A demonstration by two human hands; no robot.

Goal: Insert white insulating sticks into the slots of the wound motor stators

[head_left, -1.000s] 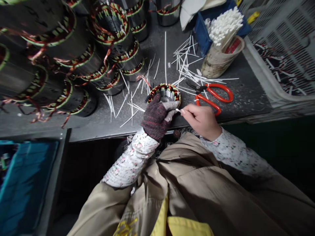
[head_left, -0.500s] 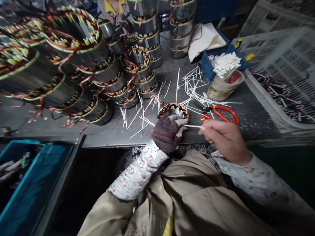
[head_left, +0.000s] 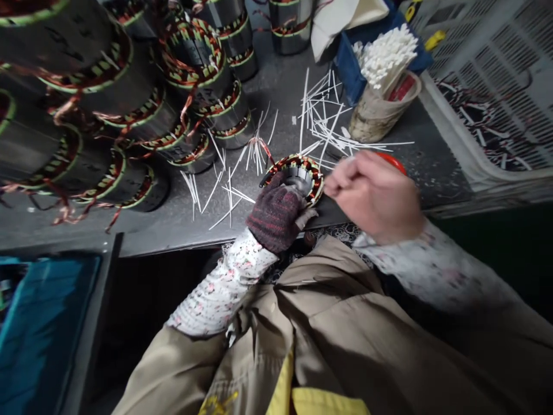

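A motor stator (head_left: 317, 183), a short metal ring with red and yellow-green windings round its rim, rests near the table's front edge. My left hand (head_left: 276, 216), in a dark fingerless-looking glove, is closed round its near left side, with some fingers inside the bore. My bare right hand (head_left: 375, 199) is just right of the stator's rim, slightly blurred, its fingers pinched together; whatever they hold is hidden. Behind that hand shows part of a red handle (head_left: 393, 163) of the cutters. Thin white cable-tie strips (head_left: 319, 118) lie scattered beyond the stator.
Stacks of finished-looking stators (head_left: 216, 98) fill the left and back. At the right stand a grimy cup (head_left: 367, 122) with a bundle of white cable ties (head_left: 389, 55), a blue bin (head_left: 349, 69) and a white plastic crate (head_left: 470, 155). A teal bin (head_left: 52, 311) is at lower left.
My right hand has moved left, up to the stator's rim; the white cable tie stretched from its fingers no longer shows. My left hand stays on the stator. The view has shifted.
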